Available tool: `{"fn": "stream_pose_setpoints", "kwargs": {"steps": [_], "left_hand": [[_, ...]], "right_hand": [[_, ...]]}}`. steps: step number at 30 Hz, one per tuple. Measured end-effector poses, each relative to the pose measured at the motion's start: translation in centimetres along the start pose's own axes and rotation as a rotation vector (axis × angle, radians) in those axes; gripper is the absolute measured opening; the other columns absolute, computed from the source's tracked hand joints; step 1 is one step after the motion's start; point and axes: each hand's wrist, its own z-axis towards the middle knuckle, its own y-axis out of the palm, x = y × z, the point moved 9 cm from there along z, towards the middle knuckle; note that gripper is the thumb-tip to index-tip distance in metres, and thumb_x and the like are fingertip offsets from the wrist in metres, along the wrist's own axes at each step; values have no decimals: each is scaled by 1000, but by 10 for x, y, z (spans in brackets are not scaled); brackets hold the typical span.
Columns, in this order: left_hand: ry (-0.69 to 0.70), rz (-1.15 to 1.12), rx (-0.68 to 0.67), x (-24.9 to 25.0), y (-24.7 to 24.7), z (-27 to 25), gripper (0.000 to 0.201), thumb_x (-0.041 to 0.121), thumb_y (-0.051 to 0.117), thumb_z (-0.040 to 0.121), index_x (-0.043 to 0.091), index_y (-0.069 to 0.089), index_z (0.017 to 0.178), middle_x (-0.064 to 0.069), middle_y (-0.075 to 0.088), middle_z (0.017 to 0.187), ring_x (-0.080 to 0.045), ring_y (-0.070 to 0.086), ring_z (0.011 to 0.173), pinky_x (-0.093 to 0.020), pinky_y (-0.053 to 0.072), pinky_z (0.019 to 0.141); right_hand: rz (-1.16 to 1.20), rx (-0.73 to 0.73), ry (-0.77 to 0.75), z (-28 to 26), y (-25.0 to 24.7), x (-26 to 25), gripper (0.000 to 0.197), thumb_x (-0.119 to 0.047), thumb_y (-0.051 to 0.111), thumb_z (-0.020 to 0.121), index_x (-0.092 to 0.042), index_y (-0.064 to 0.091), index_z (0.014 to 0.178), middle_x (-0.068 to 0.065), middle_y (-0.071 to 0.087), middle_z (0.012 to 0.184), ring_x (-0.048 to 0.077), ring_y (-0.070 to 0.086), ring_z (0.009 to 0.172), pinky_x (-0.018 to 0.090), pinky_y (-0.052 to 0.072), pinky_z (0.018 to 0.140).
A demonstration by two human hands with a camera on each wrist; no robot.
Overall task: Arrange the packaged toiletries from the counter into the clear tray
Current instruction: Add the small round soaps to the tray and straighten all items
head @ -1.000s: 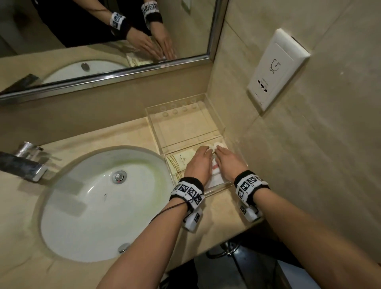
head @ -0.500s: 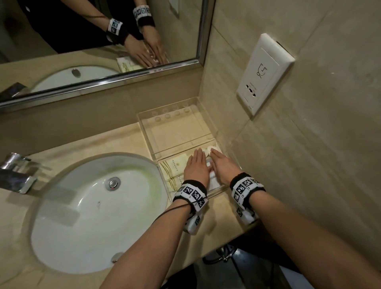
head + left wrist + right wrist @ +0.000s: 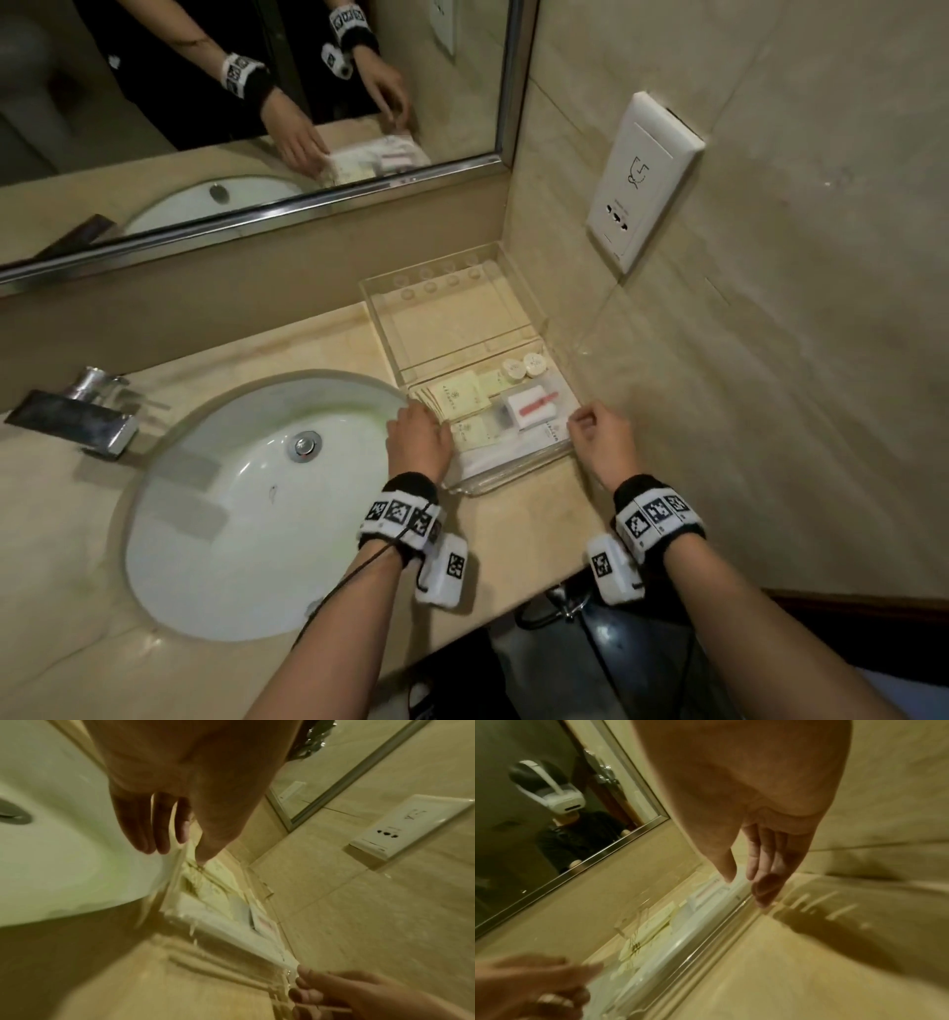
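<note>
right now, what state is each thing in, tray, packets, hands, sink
clear tray: on the counter in the corner; far compartment bare, near compartment filled
toiletry packets: lying flat in the near compartment
two round white items: side by side at the divider
left hand: at the tray's left edge, fingers straight
right hand: at the tray's right corner, fingers loosely bent
sink: dry-looking, drain stopper down
</note>
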Motion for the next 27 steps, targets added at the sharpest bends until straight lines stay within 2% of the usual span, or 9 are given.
{"fn": "stream_pose_setpoints", "kwargs": {"steps": [3, 6, 9, 11, 13, 17, 19, 22, 27], "left_hand": [[-198, -93, -83, -39, 11, -22, 40, 27, 61, 90, 0, 45, 114, -19, 57, 114, -34, 55, 105, -41, 45, 88], [-327, -233, -183, -61, 32, -38, 42, 28, 63, 89, 1, 46, 116, -20, 63, 114, -34, 60, 105, -36, 46, 87], [-425, -365, -219, -69, 47, -48, 31, 27, 66, 86, 10, 55, 109, -18, 68, 111, -31, 67, 98, -37, 52, 91], [-465, -435, -207, -69, 52, -52, 23, 23, 68, 84, 13, 58, 103, -19, 70, 105, -32, 69, 90, -41, 55, 89], [-519, -589, -200, -66, 54, -58, 24, 10, 65, 86, 6, 57, 108, -19, 70, 89, -31, 68, 69, -44, 60, 77], [-514, -728, -151, -59, 49, -61, 38, -6, 55, 89, 7, 53, 125, -12, 64, 67, -16, 61, 45, -21, 55, 47], [-470, -696, -144, -58, 49, -61, 51, -2, 55, 89, 13, 48, 137, -10, 67, 67, -11, 65, 54, -18, 55, 60], [-448, -689, -122, -59, 46, -64, 55, 4, 55, 89, 15, 44, 142, -5, 69, 66, -8, 66, 67, -24, 52, 88], [-424, -704, -91, -57, 40, -58, 53, 5, 57, 89, 12, 46, 141, -1, 67, 65, -11, 66, 70, -25, 48, 93]], "right_hand": [[62, -101, 269, -17, 23, 40, 17, -28, 69, 87, -15, 57, 87, 4, 68, 83, 21, 64, 76, 34, 53, 73], [510, -188, 533, -32, 56, 60, 27, -24, 74, 84, -7, 53, 83, 13, 63, 72, 25, 55, 57, 36, 47, 58], [695, -209, 589, -34, 69, 56, 24, -19, 71, 87, -2, 57, 76, 15, 62, 71, 21, 54, 47, 36, 49, 61], [737, -204, 618, -33, 73, 54, 23, -18, 70, 88, 3, 62, 87, 18, 68, 78, 17, 62, 44, 33, 56, 68], [790, -173, 647, -32, 77, 54, 27, -15, 69, 89, 5, 59, 103, 23, 71, 93, 17, 70, 50, 27, 59, 59], [845, -109, 715, -32, 80, 54, 31, -9, 71, 86, 12, 62, 107, 19, 71, 88, 13, 63, 47, 18, 50, 43], [919, -71, 755, -33, 80, 52, 33, -2, 71, 84, 8, 62, 114, 18, 70, 101, 16, 65, 66, 18, 54, 44], [1013, -28, 781, -34, 79, 45, 34, 4, 65, 85, 7, 59, 118, 15, 64, 99, 17, 63, 75, 17, 57, 51], [1060, 20, 770, -30, 79, 39, 47, 3, 66, 85, 2, 51, 129, 19, 60, 124, 16, 64, 75, 19, 58, 57]]}}
